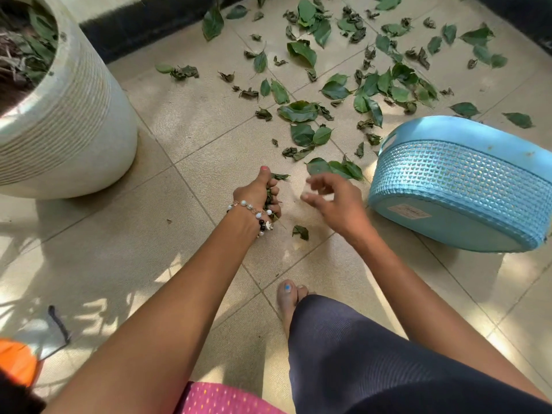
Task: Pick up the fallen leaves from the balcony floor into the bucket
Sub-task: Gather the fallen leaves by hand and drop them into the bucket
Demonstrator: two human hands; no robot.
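Left hand [258, 194] grips a wad of leaves. Right hand [336, 201], fingers [313, 182] loosely spread, empty, nearer: leaf cluster [334, 168] just beyond at 12 o'clock; tipped bucket [460, 186] at 3 o'clock.

- The pale beige tiled balcony floor [125, 249] looks matt, with a fine ribbed grain.
- My light blue plastic bucket [460, 186] has a woven-mesh wall and a smooth rim.
- The big cream ribbed planter pot [74, 121] looks matt, like ceramic.
- The fresh green fallen leaves [301, 112] shine; others are dry and crinkled.
- My glossy beaded bracelet [254, 213].
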